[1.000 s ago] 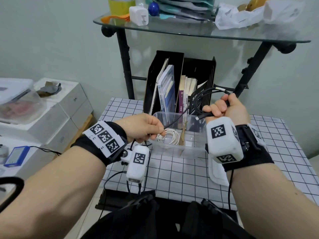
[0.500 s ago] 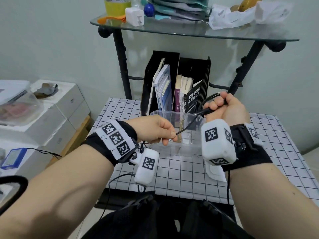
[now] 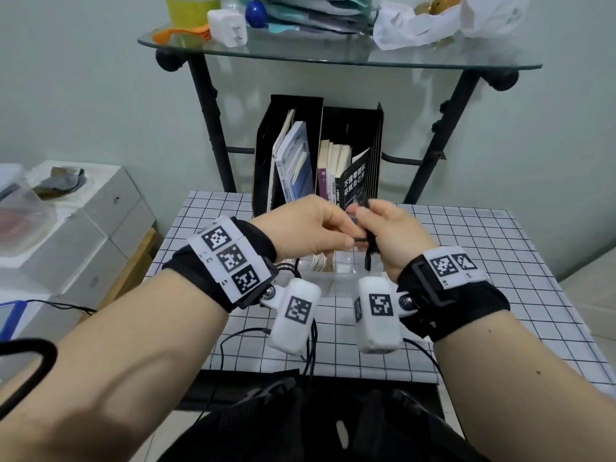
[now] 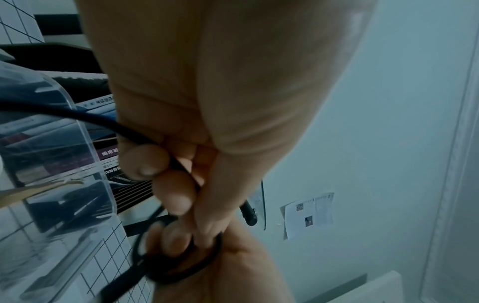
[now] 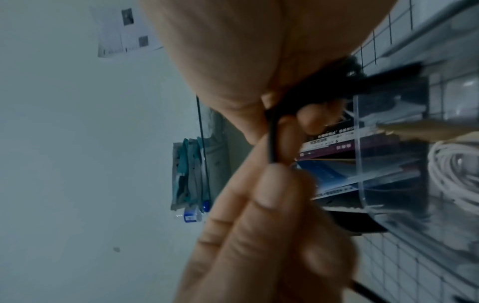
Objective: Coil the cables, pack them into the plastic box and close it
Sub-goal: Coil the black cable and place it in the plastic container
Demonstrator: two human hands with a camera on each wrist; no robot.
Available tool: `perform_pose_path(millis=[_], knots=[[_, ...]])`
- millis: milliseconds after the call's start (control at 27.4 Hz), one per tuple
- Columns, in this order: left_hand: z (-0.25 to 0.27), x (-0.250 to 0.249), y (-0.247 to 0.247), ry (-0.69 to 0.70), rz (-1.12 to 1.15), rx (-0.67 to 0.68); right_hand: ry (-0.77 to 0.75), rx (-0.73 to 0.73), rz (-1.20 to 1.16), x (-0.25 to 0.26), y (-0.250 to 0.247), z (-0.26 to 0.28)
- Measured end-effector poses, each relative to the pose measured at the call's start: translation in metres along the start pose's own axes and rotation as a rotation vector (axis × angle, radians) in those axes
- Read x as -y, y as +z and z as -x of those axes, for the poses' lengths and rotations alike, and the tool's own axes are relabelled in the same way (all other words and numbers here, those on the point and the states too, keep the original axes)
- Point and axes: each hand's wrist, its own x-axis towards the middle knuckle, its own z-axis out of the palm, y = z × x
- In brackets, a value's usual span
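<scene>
Overhead, from the head camera, we hold our left hand (image 3: 310, 228) and right hand (image 3: 390, 235) close together above the clear plastic box (image 3: 343, 278), which stands on the checked worktop (image 3: 500, 261). Our right hand grips the bundled black cable (image 3: 368, 248), a short end hanging below the fist, while our left thumb and fingers pinch a strand running across to it. A coiled white cable (image 3: 320, 261) already lies inside the box. Behind stands a black file rack (image 3: 350, 128) of books.

Next, from the left wrist, our left fingers (image 4: 145, 160) curl round the black cable, which runs off to the left edge; lower down its loops circle the fingers of our right hand.

Lastly, from the right wrist, our right fingers (image 5: 311, 119) clamp the dark bundle, and the left hand pinches a strand just below. The white coil (image 5: 456, 176) shows through the box wall at right.
</scene>
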Motion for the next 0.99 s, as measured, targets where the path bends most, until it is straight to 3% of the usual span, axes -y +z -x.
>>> perform_pose_path(millis=[182, 401, 584, 730, 985], knots=[[-0.009, 0.004, 0.002, 0.016, 0.170, -0.173, 0.171, 0.198, -0.128, 0.005, -0.003, 0.008], [-0.021, 0.010, 0.005, 0.023, 0.229, -0.297, 0.255, 0.272, -0.141, 0.017, -0.003, 0.012], [-0.023, 0.022, 0.002, -0.017, 0.195, -0.219, 0.255, 0.311, -0.293, 0.013, -0.008, 0.012], [-0.027, 0.025, 0.005, -0.070, 0.356, -0.190, 0.274, 0.334, -0.401, 0.009, -0.011, 0.010], [-0.030, 0.025, 0.007, -0.117, 0.538, -0.172, 0.297, 0.387, -0.345, 0.010, -0.013, 0.007]])
